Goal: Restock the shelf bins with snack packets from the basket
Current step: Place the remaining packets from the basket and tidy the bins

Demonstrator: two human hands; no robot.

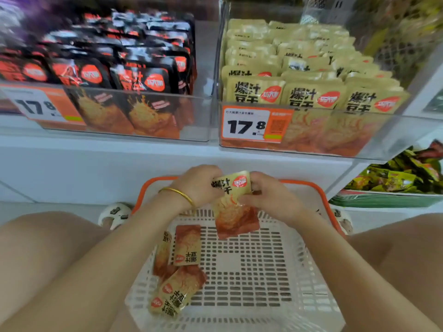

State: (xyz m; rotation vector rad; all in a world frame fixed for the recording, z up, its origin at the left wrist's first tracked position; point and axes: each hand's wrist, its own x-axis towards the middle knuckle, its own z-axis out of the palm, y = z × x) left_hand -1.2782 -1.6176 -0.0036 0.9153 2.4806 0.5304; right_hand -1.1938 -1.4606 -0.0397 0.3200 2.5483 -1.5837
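Both hands hold one yellow snack packet (233, 207) upright above the far end of the white basket (299, 279). My left hand (199, 185) grips the packet's top left edge. My right hand (266, 195) pinches its right edge. Several more yellow packets (177, 271) lie in the basket's left part. On the shelf above, the clear right bin (383, 137) is packed with rows of matching yellow packets (311, 94). The left bin (196, 116) holds black packets (143, 80).
The basket has an orange rim (318, 188) and sits on the floor between my knees. Orange price tags reading 17.8 (249, 125) hang on the bin fronts. A lower shelf at the right holds green packets (402, 178).
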